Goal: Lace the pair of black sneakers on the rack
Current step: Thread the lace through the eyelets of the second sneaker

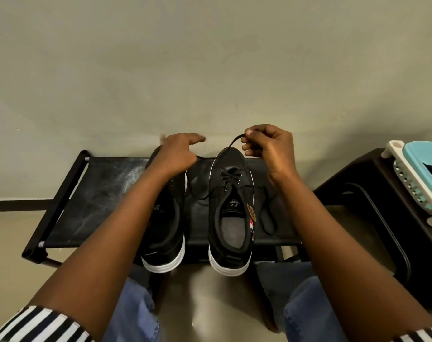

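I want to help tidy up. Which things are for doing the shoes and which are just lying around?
For the job: left sneaker, right sneaker, black lace pinched by the right hand, left hand, rack.

Just lying about: plastic basket, dark stool.

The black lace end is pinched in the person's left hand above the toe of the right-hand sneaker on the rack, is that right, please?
Not quite: the head view shows the right hand pinching the black lace end above the toe of the right-hand sneaker on the rack.
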